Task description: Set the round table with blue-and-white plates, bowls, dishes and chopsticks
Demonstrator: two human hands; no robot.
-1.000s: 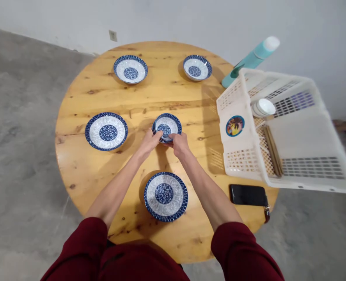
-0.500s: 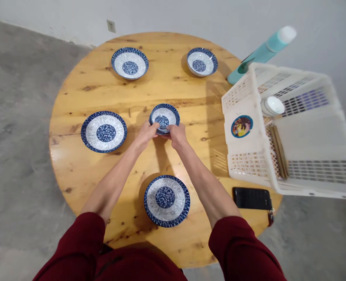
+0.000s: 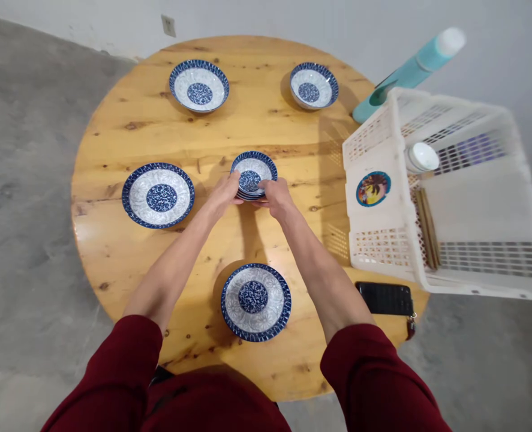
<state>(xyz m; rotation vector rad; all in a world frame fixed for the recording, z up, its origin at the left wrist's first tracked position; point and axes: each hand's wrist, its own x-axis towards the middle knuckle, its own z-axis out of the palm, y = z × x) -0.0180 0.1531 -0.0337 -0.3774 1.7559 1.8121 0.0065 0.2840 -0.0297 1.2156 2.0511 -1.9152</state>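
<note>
Near the middle of the round wooden table [image 3: 292,240] is a stack of small blue-and-white bowls [image 3: 253,165]. My left hand [image 3: 225,191] grips its left side, thumb over the rim. On the right side my right hand [image 3: 275,195] grips the same stack with its thumb inside the top bowl. Fingers under the stack are mostly hidden. A patterned plate [image 3: 158,195] lies to the left, and another plate [image 3: 256,302] is nearer to me, between my forearms. Farther back are a wide bowl [image 3: 199,86] on the left and a smaller bowl [image 3: 313,86] on the right.
On the right a white plastic basket [image 3: 382,245] holds white cups [image 3: 422,157] and chopstick-like sticks [image 3: 427,228]. A turquoise bottle-like object [image 3: 409,72] leans behind it. A black phone [image 3: 384,298] lies at the table's right edge, with a strap hanging off.
The view has shifted slightly, so the table and dishes sit a little higher in the picture. Both hands keep their hold on the bowl stack.
</note>
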